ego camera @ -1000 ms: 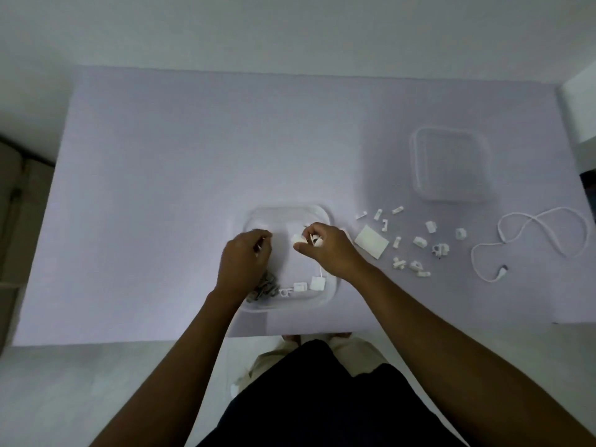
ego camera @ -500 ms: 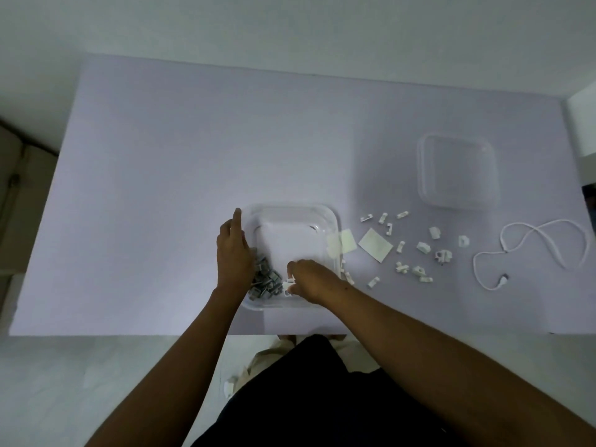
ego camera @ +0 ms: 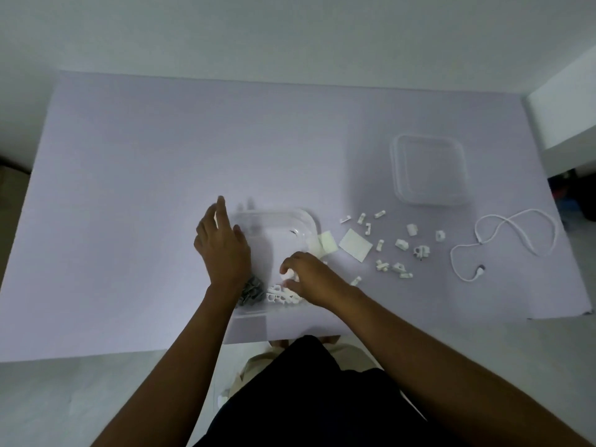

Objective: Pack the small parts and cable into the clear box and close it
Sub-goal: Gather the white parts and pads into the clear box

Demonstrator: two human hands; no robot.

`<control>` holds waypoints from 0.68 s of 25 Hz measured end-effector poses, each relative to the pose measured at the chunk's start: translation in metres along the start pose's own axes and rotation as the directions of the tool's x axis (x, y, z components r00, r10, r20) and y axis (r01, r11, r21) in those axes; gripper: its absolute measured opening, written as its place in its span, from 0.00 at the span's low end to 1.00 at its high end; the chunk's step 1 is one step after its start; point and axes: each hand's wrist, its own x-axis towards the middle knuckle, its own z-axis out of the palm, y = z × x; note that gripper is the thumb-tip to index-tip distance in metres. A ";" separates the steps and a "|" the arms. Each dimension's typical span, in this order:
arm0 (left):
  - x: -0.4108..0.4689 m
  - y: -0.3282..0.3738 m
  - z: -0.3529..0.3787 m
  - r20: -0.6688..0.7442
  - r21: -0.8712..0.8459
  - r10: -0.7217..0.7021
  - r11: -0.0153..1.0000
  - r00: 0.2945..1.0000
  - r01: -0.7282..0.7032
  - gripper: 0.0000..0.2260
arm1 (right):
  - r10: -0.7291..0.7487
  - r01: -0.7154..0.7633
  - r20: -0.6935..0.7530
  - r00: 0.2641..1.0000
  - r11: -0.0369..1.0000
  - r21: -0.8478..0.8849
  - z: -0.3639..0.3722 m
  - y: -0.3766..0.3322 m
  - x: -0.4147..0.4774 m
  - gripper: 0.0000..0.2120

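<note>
The clear box [ego camera: 290,221] stands near the table's front edge, holding grey parts [ego camera: 253,293] and white parts [ego camera: 279,296] at its near side. My left hand [ego camera: 224,250] lies flat over the box's left side, fingers spread. My right hand [ego camera: 309,279] is inside the box at its near right, fingers curled on a small white part [ego camera: 288,274]. Several small white parts [ego camera: 400,250] lie scattered to the right of the box. A white cable [ego camera: 503,240] lies looped at the far right. The clear lid [ego camera: 429,171] rests behind the parts.
Two pale flat square pads [ego camera: 354,245] lie just right of the box, one [ego camera: 325,241] touching its wall. The lilac table [ego camera: 161,162] ends close behind my wrists. A white wall edge [ego camera: 567,108] and dark clutter [ego camera: 577,195] sit at the far right.
My left hand has opened and lifted onto the box's left rim. My right hand has shifted slightly away from me inside the box and now holds a small white part.
</note>
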 end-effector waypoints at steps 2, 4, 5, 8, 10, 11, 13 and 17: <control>0.001 0.031 0.001 -0.006 -0.064 0.072 0.995 0.997 -0.072 0.24 | 0.023 0.000 -0.164 0.986 0.990 0.138 -0.023 0.010 -0.013 0.06; -0.004 0.063 0.013 0.027 -0.139 0.167 0.977 0.986 -0.162 0.20 | 0.103 -0.038 -0.353 0.930 0.982 0.185 -0.045 0.035 -0.032 0.02; -0.007 0.078 0.022 0.060 -0.180 0.222 0.961 0.973 -0.208 0.18 | 0.148 -0.077 -0.441 0.885 0.981 0.176 -0.054 0.053 -0.042 0.01; -0.024 0.111 0.058 0.218 -0.277 0.376 0.909 0.900 -0.313 0.11 | 0.339 -0.278 -0.538 0.772 0.941 0.193 -0.061 0.118 -0.070 0.05; -0.046 0.131 0.082 0.350 -0.285 0.436 0.893 0.829 -0.349 0.09 | 0.417 -0.382 -0.528 0.740 0.906 0.180 -0.056 0.159 -0.089 0.08; -0.058 0.139 0.094 0.415 -0.282 0.450 0.890 0.791 -0.358 0.09 | 0.431 -0.405 -0.520 0.738 0.898 0.169 -0.052 0.176 -0.096 0.10; -0.079 0.151 0.115 0.532 -0.256 0.444 0.896 0.721 -0.363 0.11 | 0.446 -0.411 -0.497 0.745 0.893 0.184 -0.047 0.198 -0.103 0.13; -0.106 0.168 0.150 0.652 -0.192 0.409 0.904 0.639 -0.382 0.14 | 0.413 -0.382 -0.437 0.799 0.910 0.161 -0.043 0.216 -0.100 0.14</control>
